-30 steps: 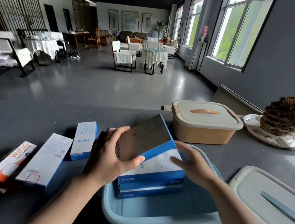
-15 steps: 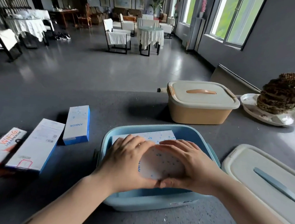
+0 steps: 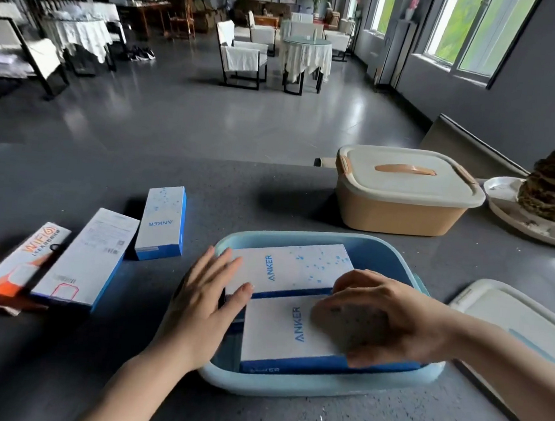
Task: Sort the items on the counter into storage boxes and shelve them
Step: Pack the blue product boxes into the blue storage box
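i see my right hand (image 3: 384,318) curled over the near box (image 3: 279,333) in the blue bin (image 3: 305,383), fingers bent round its right end, thumb at its near edge, so it grips that box. the box lies flat under the palm and runs out to the left of the grip, its anker print facing up. just beyond the fingertips lies the far box (image 3: 293,266), also flat in the bin, touching the near one along its long side. my left hand (image 3: 207,299) is spread wide, fingers straight, resting at the bin's left rim with the fingertips on the far box's left end. left of that hand, on the counter (image 3: 57,369), lie a small anker box (image 3: 163,223), a long white box (image 3: 88,255) and a wifi box (image 3: 21,265). beyond my right hand stands a lidded tan bin (image 3: 400,200); to its right lies a loose lid (image 3: 513,323).
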### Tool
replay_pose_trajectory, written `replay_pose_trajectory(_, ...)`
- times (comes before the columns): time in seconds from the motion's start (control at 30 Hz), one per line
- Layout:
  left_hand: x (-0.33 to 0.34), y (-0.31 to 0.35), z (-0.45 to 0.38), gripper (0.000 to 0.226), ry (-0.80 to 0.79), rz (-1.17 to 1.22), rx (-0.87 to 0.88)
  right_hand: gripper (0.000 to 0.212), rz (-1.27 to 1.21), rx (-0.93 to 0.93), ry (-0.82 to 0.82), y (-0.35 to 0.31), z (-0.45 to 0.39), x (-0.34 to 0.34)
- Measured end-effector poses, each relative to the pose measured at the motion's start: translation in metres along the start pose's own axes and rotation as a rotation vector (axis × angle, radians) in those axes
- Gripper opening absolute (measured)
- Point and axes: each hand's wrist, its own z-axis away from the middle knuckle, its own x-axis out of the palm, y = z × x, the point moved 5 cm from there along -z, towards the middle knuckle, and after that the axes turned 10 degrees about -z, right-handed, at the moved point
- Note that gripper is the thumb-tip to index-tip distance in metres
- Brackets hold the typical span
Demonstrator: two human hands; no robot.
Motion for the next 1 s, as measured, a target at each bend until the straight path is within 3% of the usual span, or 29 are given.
replay_pose_trajectory(0.1,0.005,-0.003,-0.001,0.071,0.037,0.005,-0.021,0.068,0.039,0.081,-0.067,0.013,-0.008,0.013)
replay_pose_trajectory(0.3,0.007,-0.008,-0.002,0.064,0.051,-0.006,-0.014,0.074,0.118,0.104,-0.033,0.031,-0.023,0.051)
replay_pose_trajectory(0.43,0.007,-0.008,-0.003,0.068,0.058,-0.037,-0.008,0.077,0.211,0.118,-0.132,0.039,-0.028,0.063)
replay_pose_trajectory(0.6,0.005,-0.003,-0.003,0.071,0.065,-0.027,-0.011,0.074,0.439,0.136,-0.193,0.046,-0.031,0.068)
replay_pose_trajectory(0.77,0.006,-0.004,-0.004,0.063,0.073,-0.059,0.004,0.064,0.471,0.177,-0.180,0.040,-0.032,0.064)
replay_pose_trajectory(0.83,0.006,-0.005,-0.002,0.050,0.117,-0.001,-0.006,0.052,0.319,0.201,-0.088,0.028,-0.028,0.059)
replay_pose_trajectory(0.93,0.002,-0.010,0.009,0.035,0.224,0.302,-0.069,0.024,-0.218,0.139,0.292,-0.004,-0.027,0.041)
replay_pose_trajectory(1.0,-0.007,-0.029,0.018,0.035,0.361,0.398,-0.142,0.026,-0.461,0.070,0.421,-0.033,-0.044,0.034)
